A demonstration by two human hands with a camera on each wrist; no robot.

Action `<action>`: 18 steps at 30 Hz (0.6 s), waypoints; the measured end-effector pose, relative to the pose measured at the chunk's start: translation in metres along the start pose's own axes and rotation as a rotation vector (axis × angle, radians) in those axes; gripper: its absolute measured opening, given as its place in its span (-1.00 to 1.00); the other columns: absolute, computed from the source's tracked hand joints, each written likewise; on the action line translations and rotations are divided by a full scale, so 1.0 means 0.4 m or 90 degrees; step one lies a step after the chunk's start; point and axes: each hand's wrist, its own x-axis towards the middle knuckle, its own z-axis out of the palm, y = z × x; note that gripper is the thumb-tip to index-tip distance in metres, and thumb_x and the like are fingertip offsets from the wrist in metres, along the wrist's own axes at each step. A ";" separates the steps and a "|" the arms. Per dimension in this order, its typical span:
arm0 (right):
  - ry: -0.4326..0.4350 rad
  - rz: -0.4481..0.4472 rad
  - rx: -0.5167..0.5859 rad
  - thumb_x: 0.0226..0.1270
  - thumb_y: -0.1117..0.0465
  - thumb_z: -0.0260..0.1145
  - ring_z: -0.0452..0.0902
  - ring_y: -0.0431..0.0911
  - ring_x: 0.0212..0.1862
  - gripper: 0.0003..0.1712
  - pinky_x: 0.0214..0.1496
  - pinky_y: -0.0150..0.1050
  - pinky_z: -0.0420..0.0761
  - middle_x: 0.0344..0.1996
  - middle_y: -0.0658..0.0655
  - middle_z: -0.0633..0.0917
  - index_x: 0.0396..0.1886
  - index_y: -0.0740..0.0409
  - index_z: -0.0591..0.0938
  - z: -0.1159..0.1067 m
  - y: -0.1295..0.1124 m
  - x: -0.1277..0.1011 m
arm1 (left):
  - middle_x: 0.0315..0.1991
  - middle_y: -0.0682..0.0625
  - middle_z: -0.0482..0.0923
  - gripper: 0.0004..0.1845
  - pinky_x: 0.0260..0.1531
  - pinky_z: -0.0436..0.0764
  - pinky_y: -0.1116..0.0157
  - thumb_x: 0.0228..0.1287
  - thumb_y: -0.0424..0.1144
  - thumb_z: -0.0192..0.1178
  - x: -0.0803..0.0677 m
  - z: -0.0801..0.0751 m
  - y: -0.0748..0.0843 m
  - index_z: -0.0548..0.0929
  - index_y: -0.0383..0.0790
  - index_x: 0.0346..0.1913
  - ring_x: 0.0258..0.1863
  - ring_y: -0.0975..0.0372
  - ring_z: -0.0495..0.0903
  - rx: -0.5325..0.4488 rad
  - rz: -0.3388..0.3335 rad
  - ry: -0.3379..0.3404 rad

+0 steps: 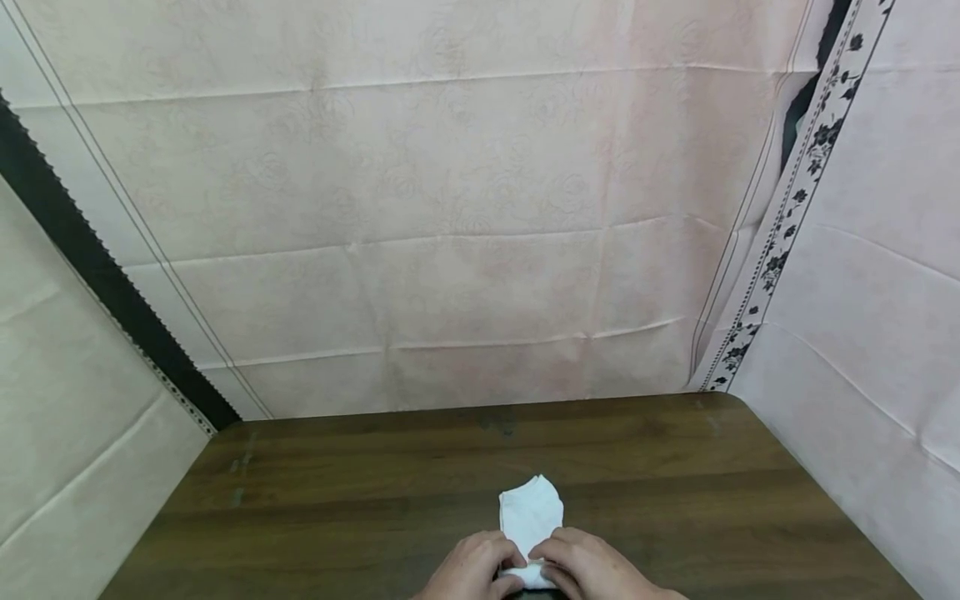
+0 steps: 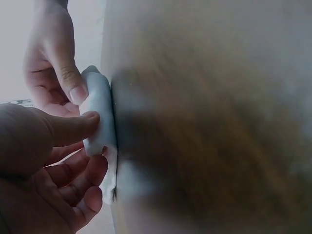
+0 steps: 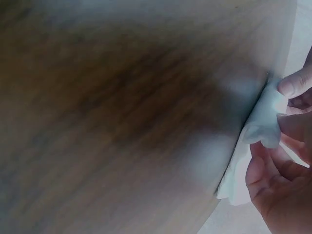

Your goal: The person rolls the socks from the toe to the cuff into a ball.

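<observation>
A narrow strip of folded white cloth (image 1: 531, 510) lies on the wooden table, its flat end pointing away from me. The near end is rolled or folded over, and both hands pinch this roll from its two sides. My left hand (image 1: 474, 568) grips the left part, thumb on the near side and fingers curled beneath, as the left wrist view shows on the cloth roll (image 2: 100, 105). Opposite it, my right hand (image 1: 596, 568) pinches the right part, with its thumb against the roll (image 3: 265, 114). Something dark shows just below the roll in the head view; its kind cannot be told.
The brown wood-grain table (image 1: 360, 500) has a rounded far right corner. Pale creased cloth sheets (image 1: 465, 208) hang behind it and on both sides. A floral border (image 1: 795, 200) runs down the right sheet, and a dark gap (image 1: 97, 267) shows at left.
</observation>
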 end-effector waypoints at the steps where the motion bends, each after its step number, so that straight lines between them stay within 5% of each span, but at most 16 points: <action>1: 0.010 -0.003 -0.008 0.27 0.35 0.42 0.44 -0.39 -0.26 -0.79 -0.23 -0.59 0.41 -0.28 -0.16 0.61 -0.16 0.00 0.68 -0.001 -0.001 0.000 | -0.40 0.34 0.48 -0.93 -0.38 0.45 0.47 0.20 -0.26 0.45 0.000 -0.001 0.000 0.74 -0.04 -0.34 -0.42 0.53 0.38 -0.001 0.001 -0.001; 8: 0.066 -0.038 -0.093 -0.01 0.32 0.60 0.38 -0.35 -0.28 -0.66 -0.22 -0.63 0.36 -0.28 -0.17 0.51 -0.29 -0.05 0.65 -0.006 -0.009 0.009 | -0.39 0.33 0.51 -0.96 -0.37 0.46 0.47 0.29 -0.27 0.38 0.000 -0.002 -0.006 0.76 -0.03 -0.30 -0.41 0.53 0.40 -0.002 0.018 0.008; 18: 0.044 -0.055 -0.138 -0.16 0.21 0.67 0.38 -0.33 -0.28 -0.57 -0.26 -0.60 0.38 -0.28 -0.14 0.50 -0.26 -0.01 0.65 -0.003 -0.007 0.005 | -0.36 0.29 0.58 -0.94 -0.34 0.49 0.45 0.33 -0.27 0.34 0.004 -0.004 -0.013 0.79 -0.07 -0.26 -0.37 0.51 0.46 0.020 0.013 -0.004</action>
